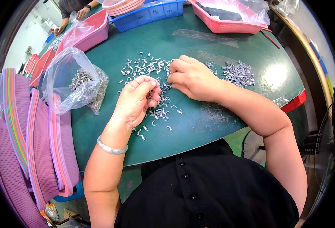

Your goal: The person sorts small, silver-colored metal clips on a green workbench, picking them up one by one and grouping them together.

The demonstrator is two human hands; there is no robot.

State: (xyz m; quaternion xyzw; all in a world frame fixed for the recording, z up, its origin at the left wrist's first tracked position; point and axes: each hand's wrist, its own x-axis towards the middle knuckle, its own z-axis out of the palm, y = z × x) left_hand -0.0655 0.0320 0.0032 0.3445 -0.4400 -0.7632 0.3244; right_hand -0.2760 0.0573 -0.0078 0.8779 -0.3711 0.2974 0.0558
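Observation:
Small curved silvery metal pieces (144, 68) lie scattered over the green table in front of me. Above the near part of this scatter, my left hand (139, 97) is closed, thumb against curled fingers; what it holds, if anything, is too small or hidden to name. My right hand (194, 79) reaches down at the scatter's right edge, with its fingers bent together and their tips partly hidden among the pieces. Right of it sits a denser heap of similar pieces (238, 74). To the left, an open clear plastic bag (99, 89) contains more metal pieces.
Purple and pink perforated baskets (42, 140) stand stacked at the left table edge. A blue crate (148, 17) and a pink basket (232, 26) are at the far side. Another person's hand (83, 13) shows at the far left. A fan (325, 152) stands at right.

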